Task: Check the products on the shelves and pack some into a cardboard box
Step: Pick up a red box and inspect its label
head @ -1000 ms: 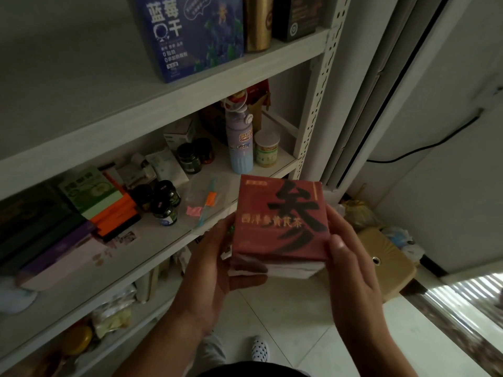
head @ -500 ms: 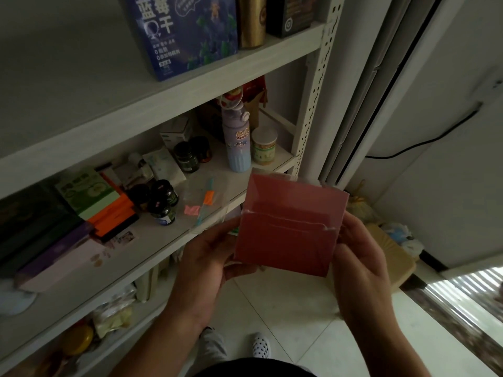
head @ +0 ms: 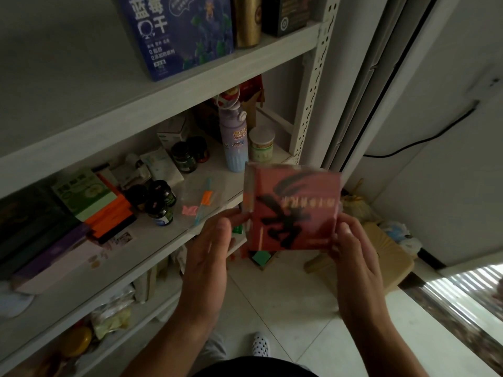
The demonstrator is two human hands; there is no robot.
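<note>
Box (head: 294,210) is held up near the shelf (head: 174,85), pinched at its sides by left hand (head: 209,257) and right hand (head: 353,257). It looks light and stiff; side edges are best gripped.

White middle shelf (head: 152,240), dark jars (head: 160,200), lilac bottle (head: 235,142), stacked boxes (head: 109,210)

A storeroom corner, likely in a home: white metal shelving (head: 310,85) crowded with mixed packaged goods, a blue snack box (head: 177,34), dark supplement jars (head: 160,200), a drinks bottle (head: 235,140), above tiled floor (head: 285,308).
</note>
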